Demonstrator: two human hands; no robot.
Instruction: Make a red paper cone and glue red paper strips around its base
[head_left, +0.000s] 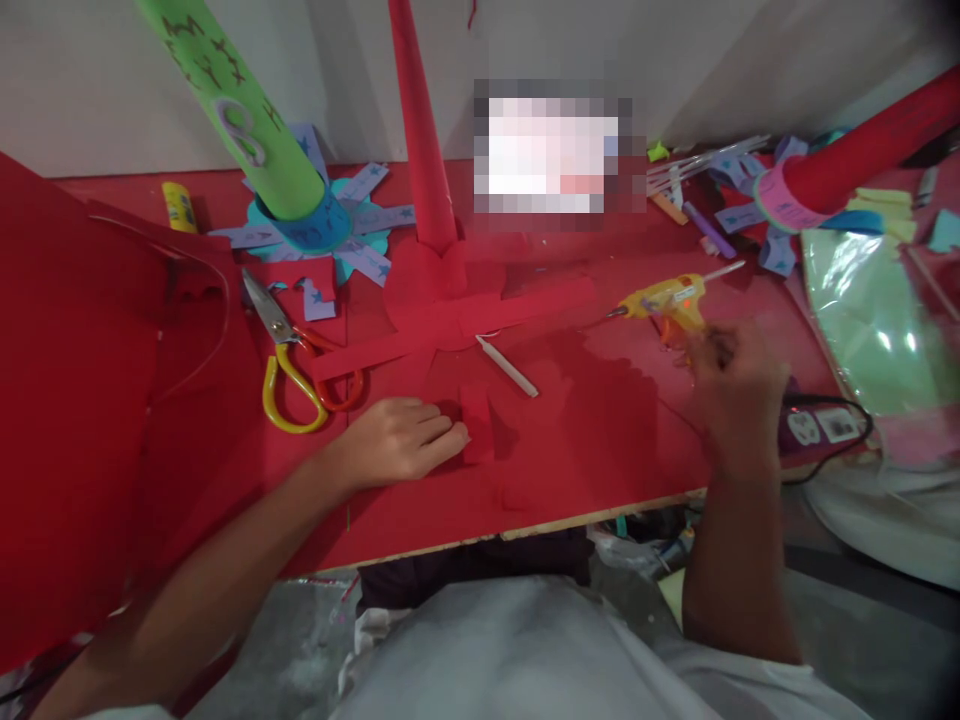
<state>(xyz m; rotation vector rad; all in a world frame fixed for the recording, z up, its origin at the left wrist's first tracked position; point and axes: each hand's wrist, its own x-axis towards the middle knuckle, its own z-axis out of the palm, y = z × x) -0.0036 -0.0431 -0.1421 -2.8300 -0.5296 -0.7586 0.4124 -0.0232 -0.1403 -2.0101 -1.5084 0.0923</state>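
Note:
My left hand (409, 438) rests on the red tabletop with its fingers curled together. Its fingertips press on the edge of a small red paper piece (478, 425). My right hand (739, 385), a little blurred, is closed around the lower end of the handle of a yellow glue gun (664, 298). The gun's nozzle points left, and a glue stick juts from its back. Between the hands lies a white pencil-like stick (508, 366). Behind it a red paper tube (424, 130) stands on a base with red paper strips (532, 303).
Scissors (281, 345) with yellow and orange handles lie left. A green paper tube (255, 120) stands on a blue base behind them. At right are another red tube (862, 150), a clear plastic packet (870, 320) and a dark cable (862, 410). A red sheet (67, 420) rises at far left.

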